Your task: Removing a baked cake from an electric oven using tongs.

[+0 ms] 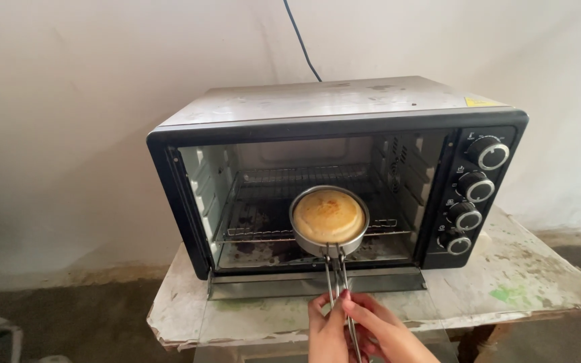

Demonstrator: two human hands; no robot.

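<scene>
Your two hands meet at six o'clock in the view, the left hand (325, 324) and right hand (381, 329) both closed with fingers wrapped around the thin metal wire tongs (337, 279), which clamp the near rim of the round shallow metal pan with a golden-brown baked cake (329, 218). That pan sits at the mouth of the black and silver countertop oven (334, 178), on or just above the wire rack (263, 232); which of the two I cannot tell. Judge it as light but awkward: the rim is thin and likely slippery, the load hangs off a long lever, and the metal may be hot, so take hold only through the tongs, gripped low with both hands. The oven door (304, 284) lies folded down on the worn, paint-flaked table (532, 269) at five o'clock. The tong handles' ends and your wrists are cut off by the bottom edge, and the clamp's bite is hard to make out.
</scene>
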